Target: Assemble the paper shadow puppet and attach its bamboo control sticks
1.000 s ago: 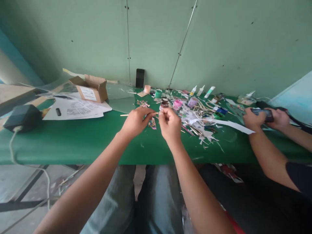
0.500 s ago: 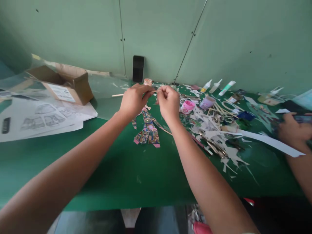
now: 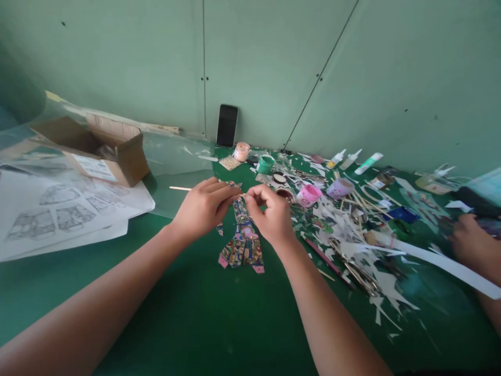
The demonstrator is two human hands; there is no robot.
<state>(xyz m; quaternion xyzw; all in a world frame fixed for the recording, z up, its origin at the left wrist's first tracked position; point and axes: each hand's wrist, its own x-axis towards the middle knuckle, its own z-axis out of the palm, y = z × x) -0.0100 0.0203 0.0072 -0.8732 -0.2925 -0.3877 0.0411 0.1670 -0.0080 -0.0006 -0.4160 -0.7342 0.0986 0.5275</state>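
My left hand [image 3: 203,206] pinches a thin wooden stick [image 3: 180,188] whose free end pokes out to the left. My right hand [image 3: 270,211] closes its fingertips on the stick's other end, where the two hands meet. Just below the hands a colourful patterned paper figure [image 3: 241,246] lies flat on the green table [image 3: 164,292]. The stick's middle is hidden by my left fingers.
An open cardboard box [image 3: 113,149] and printed sheets [image 3: 58,209] lie at the left. A phone [image 3: 227,125] leans on the wall. Small paint pots [image 3: 309,193], glue tubes [image 3: 368,163], sticks and white paper scraps [image 3: 352,235] cover the right. Another person's hand [image 3: 472,240] is at the far right.
Both hands have come down and nearer to the table, now just above the paper figure. The view has tilted down and closer. The other person's hand has shifted slightly.
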